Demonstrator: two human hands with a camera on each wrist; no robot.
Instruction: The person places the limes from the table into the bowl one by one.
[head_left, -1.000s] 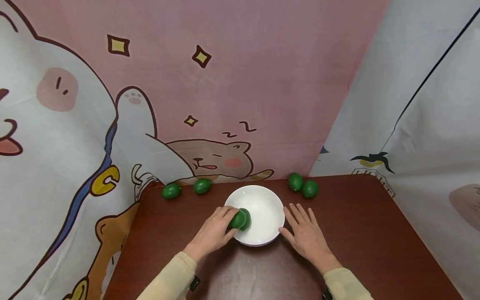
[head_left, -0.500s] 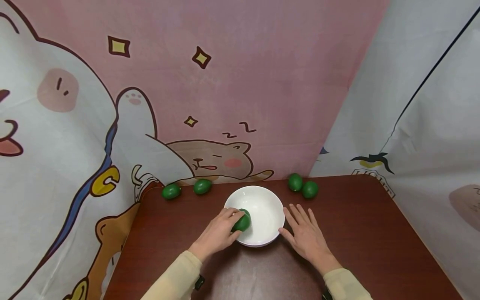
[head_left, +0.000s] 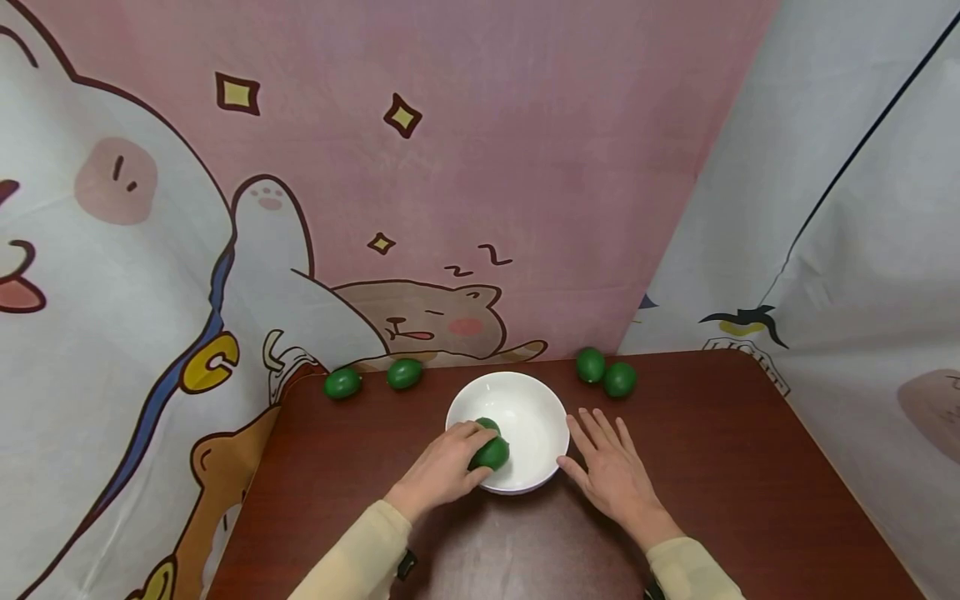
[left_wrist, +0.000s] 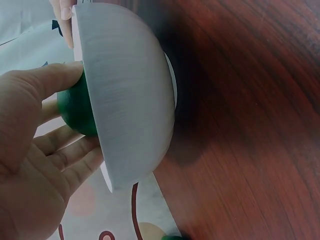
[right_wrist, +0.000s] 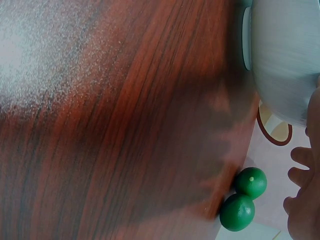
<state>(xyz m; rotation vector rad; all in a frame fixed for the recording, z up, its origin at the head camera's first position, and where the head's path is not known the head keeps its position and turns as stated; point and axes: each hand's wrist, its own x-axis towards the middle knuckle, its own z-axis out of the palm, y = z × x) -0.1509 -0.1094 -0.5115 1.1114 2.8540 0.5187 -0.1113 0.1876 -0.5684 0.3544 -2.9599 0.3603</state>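
Observation:
A white bowl [head_left: 536, 417] stands on the table between my hands. My left hand [head_left: 438, 468] reaches over its left rim and grips a smooth green lime [head_left: 492, 454] inside it, thumb on the near side. Just behind that one, a second lime [head_left: 487, 424] shows partly in the bowl, the rest hidden by my fingers. In the left wrist view, the gripped lime [left_wrist: 75, 110] sits partly below the bowl's rim. My right hand [head_left: 611, 471] lies with straight, spread fingers against the bowl's right side, its thumb and index fingertips at the rim.
Two limes lie at the table's back left, one at the corner [head_left: 342, 383] and one nearer the bowl [head_left: 405, 372]. Another pair of limes [head_left: 620, 379] sits close together at the back right. A cartoon-printed cloth [head_left: 570, 167] hangs right behind the brown table [head_left: 720, 450].
My left hand has moved right and slightly nearer with its lime, deeper over the bowl. The second lime now shows behind the held one. The right hand stays in place.

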